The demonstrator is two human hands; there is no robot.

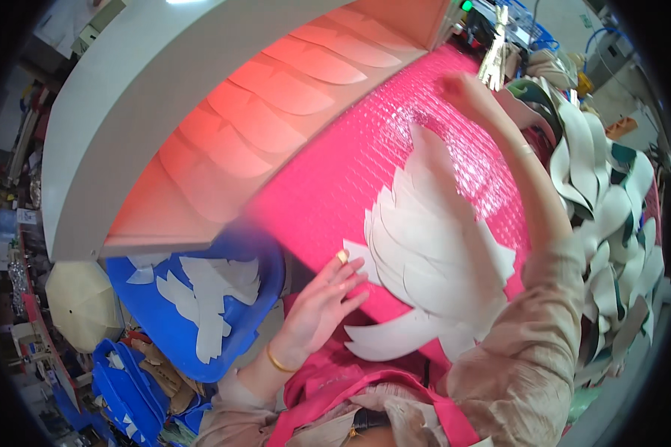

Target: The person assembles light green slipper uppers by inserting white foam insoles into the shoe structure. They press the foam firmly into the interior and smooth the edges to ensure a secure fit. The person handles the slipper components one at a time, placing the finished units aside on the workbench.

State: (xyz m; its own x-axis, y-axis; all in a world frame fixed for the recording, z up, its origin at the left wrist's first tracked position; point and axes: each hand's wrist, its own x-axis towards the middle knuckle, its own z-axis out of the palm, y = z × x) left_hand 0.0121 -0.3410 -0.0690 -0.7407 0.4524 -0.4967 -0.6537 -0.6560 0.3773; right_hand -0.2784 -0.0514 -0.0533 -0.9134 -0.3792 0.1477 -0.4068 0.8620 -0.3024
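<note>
The left hand (314, 307) spread its fingers near white pieces (425, 231); the right hand (466, 94) curled over pink wrap (335, 175), grip unclear.

1. Left hand (311, 313): fingers spread, empty, beside pile of white leaf-shaped pieces (425, 231); gold-coloured bracelet (279, 360) at wrist.
2. Right hand (467, 95): fingers curled, contents not discernible; above far part of pink textured sheet (328, 179), beyond pile.
3. Curved pale hood (119, 89), red-lit inside; overlapping leaf-shaped pieces in a row (298, 71) within.
4. Blue bin (138, 305), left; white cut pieces (210, 298) inside.
5. Stacked wavy pieces (604, 186), white and green, far right.
6. Pink apron (328, 395), lower edge.
</note>
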